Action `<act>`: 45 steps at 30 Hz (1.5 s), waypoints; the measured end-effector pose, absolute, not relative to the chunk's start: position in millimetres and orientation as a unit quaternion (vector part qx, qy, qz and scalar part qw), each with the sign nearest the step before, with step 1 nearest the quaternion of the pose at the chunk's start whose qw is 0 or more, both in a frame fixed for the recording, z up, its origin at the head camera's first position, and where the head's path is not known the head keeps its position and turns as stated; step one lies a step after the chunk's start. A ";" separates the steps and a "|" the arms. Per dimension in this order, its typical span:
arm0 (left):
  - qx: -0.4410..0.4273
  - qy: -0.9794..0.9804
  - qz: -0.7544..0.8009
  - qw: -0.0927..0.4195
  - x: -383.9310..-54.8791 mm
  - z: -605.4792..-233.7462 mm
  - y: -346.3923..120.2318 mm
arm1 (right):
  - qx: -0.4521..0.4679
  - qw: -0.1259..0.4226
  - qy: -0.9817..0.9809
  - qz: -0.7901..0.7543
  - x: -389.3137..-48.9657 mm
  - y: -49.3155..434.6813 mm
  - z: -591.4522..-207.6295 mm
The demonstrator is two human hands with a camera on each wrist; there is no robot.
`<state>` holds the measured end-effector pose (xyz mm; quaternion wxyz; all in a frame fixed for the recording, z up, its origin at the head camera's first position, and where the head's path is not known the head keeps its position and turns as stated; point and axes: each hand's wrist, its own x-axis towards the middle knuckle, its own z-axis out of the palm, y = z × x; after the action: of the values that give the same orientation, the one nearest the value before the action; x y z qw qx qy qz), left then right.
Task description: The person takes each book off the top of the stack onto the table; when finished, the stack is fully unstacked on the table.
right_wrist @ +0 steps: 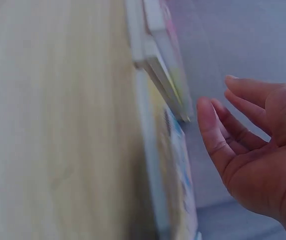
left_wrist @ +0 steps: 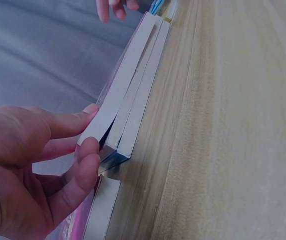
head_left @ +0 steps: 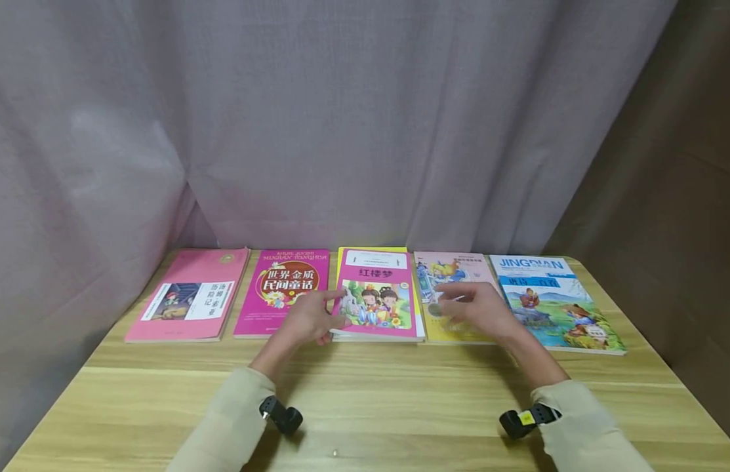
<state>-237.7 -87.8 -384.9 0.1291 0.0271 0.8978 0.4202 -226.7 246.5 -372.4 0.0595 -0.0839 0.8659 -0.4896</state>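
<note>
**A left-hand grip on the top book of the central stack**

Nearest to us, two pale sleeves (head_left: 225,419) cross the near part of the wooden table (head_left: 400,406), each carrying a black wrist camera (head_left: 281,415). Beyond them, the left hand (head_left: 308,320) pinches the pink top book (head_left: 378,301) at its near left corner, with its digits only slightly parted. We judge that this corner is held because it overhangs conveniently, giving a hold without disturbing the books below. The right hand (head_left: 478,307) is loosely curved, thumb and fingers apart, and grips nothing; it hovers over the yellow-and-pink book (head_left: 453,267), perhaps ready to support the other side.

The top book lies at the centre of a row, on a stack with a yellow cover (head_left: 372,249) showing behind it. To its left are a magenta book (head_left: 294,278) and a pale-pink book (head_left: 187,295); at far right lies a blue book (head_left: 553,301). The spacing, we suppose, keeps every cover readable. Farthest off hangs a grey curtain (head_left: 341,131).

The left wrist view alone shows us the wedge-shaped gap beneath the top book's raised corner; the head view alone shows the whole row.
</note>
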 end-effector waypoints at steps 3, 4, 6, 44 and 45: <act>0.018 0.895 0.425 0.130 -237.2 -386.1 -88.4 | -0.072 0.078 0.864 -0.492 -226.6 233.1 -382.3; 0.016 0.895 0.427 0.129 -237.1 -386.6 -88.5 | -0.071 0.081 0.866 -0.487 -226.7 229.5 -385.4; 0.009 0.894 0.429 0.128 -237.3 -387.3 -88.8 | -0.075 0.083 0.871 -0.479 -227.5 223.4 -391.4; 0.009 0.690 0.696 0.198 -233.0 -408.2 -135.5 | -0.073 0.105 0.876 -0.466 -230.6 211.3 -410.4; 0.004 0.687 0.699 0.198 -232.0 -408.3 -136.5 | -0.073 0.105 0.876 -0.465 -230.4 211.5 -410.7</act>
<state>-232.0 -136.5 -408.3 0.1977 0.0041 0.6868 0.6995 -230.4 211.5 -410.7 0.1049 -0.0731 0.8760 -0.4650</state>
